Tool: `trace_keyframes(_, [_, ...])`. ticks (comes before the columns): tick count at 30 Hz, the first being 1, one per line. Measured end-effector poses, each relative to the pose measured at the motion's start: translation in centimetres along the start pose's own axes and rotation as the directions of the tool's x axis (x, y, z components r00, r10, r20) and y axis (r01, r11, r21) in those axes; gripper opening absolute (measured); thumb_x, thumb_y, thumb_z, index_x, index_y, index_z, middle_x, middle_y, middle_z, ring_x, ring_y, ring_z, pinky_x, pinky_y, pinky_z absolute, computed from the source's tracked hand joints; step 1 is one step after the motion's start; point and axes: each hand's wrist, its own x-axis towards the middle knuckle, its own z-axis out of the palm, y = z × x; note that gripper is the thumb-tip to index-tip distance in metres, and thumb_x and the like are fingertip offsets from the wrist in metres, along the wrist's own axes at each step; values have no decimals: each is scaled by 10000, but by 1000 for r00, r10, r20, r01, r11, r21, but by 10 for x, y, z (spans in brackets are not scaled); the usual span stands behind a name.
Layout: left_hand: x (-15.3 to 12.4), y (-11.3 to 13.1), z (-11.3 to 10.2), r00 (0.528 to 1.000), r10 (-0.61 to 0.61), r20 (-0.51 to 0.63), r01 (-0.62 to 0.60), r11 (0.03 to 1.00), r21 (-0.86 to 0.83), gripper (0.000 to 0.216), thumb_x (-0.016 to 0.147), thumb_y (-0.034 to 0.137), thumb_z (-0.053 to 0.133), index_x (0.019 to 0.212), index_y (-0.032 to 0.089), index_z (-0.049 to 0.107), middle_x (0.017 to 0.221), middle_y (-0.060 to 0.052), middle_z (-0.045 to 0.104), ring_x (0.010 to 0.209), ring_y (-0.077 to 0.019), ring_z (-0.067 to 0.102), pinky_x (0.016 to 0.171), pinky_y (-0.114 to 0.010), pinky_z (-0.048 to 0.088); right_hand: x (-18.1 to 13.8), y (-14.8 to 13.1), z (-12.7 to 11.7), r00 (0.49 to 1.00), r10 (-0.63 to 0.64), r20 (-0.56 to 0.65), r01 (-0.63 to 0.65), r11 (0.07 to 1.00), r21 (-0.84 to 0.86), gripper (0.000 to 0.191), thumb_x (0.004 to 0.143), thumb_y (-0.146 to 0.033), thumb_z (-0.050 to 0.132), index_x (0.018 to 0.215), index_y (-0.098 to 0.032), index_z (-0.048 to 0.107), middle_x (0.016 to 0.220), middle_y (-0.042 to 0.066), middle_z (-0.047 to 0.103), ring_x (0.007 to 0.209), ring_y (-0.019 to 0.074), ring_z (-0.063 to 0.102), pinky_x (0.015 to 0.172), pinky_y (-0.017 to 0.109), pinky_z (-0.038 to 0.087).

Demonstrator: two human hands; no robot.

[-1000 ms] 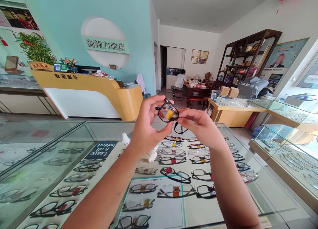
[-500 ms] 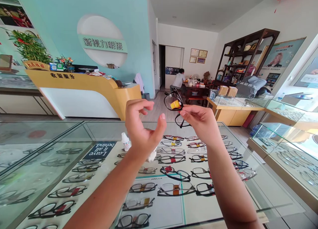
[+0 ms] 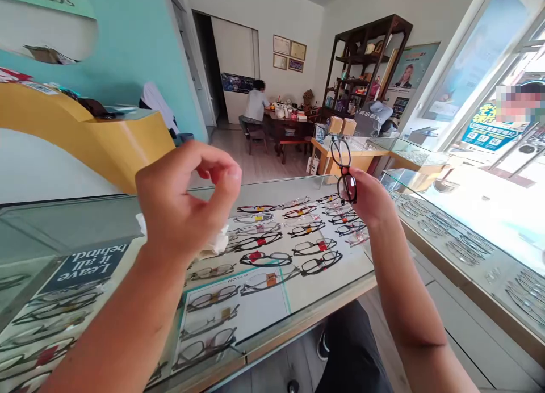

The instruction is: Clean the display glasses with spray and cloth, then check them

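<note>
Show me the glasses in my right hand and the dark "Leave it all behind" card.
Held glasses [image 3: 344,170], head view: on the bridge between the lenses.
Dark card [image 3: 83,267], head view: its lettered middle.

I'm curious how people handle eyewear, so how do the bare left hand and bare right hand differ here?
The bare left hand shows nothing in its grasp; the bare right hand holds black-framed glasses with rounded lenses. The left hand's thumb and fingers curl into a loop; the right hand's grip the frame. The left hand looks larger in view than the right. Both are raised.
</note>
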Motion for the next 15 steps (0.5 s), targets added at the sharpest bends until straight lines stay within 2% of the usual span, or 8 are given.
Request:
trace_keyframes(2, [1, 4, -1, 1000, 4, -7, -4, 1000, 1, 48, 875, 196, 721, 837, 219, 702, 677, 65, 632, 628, -98, 556, 641, -276, 452, -8, 8, -29, 983, 159, -95, -152, 985, 80, 168, 868, -302, 889, 981, -206, 811, 763, -30, 701, 624, 104, 574, 552, 223, 491])
trace_keyframes(4, [1, 10, -1, 1000, 9, -8, -9, 1000, 12, 45, 860, 205, 719, 821, 215, 700, 658, 67, 618, 622, -92, 548, 642, -259, 442, -9, 19, -49, 963, 230, -139, -219, 972, 89, 182, 893, -307, 883, 994, -207, 768, 635, -64, 607, 553, 104, 554, 542, 224, 498])
trace_keyframes(5, [1, 12, -1, 1000, 13, -4, -13, 1000, 19, 42, 857, 210, 716, 818, 215, 701, 648, 68, 611, 619, -90, 546, 644, -253, 440, -6, 26, -55, 939, 308, -155, -295, 950, 104, 206, 899, -325, 887, 1008, -220, 748, 590, -88, 555, 526, 104, 548, 524, 219, 478])
trace_keyframes(8, [2, 20, -1, 1000, 17, 22, -18, 999, 41, 52, 861, 241, 704, 814, 220, 698, 613, 73, 584, 601, -91, 542, 639, -243, 442, 13, 45, -63, 907, 388, -165, -374, 921, 108, 206, 985, -378, 803, 938, -238, 660, 510, -132, 397, 430, 89, 394, 447, 200, 351])
trace_keyframes(10, [3, 22, -2, 999, 15, 40, -17, 998, 62, 72, 872, 265, 698, 811, 227, 694, 595, 77, 574, 581, -94, 538, 625, -241, 445, 33, 57, -63, 891, 420, -173, -408, 907, 102, 255, 1052, -379, 712, 875, -234, 601, 506, -131, 388, 417, 83, 317, 436, 199, 317])
trace_keyframes(13, [4, 23, -6, 998, 10, 60, -16, 995, 96, 103, 895, 295, 702, 808, 241, 692, 585, 80, 595, 564, -100, 554, 595, -246, 444, 65, 74, -61, 876, 436, -208, -432, 899, 67, 301, 1141, -371, 579, 888, -210, 608, 513, -125, 347, 430, 83, 278, 425, 193, 270])
trace_keyframes(15, [5, 21, -8, 997, 8, 81, -16, 995, 102, 104, 894, 295, 716, 804, 248, 693, 583, 81, 614, 555, -103, 564, 574, -252, 433, 85, 85, -59, 875, 424, -233, -429, 903, 28, 293, 1159, -398, 581, 986, -177, 666, 648, -70, 541, 507, 86, 435, 484, 193, 397])
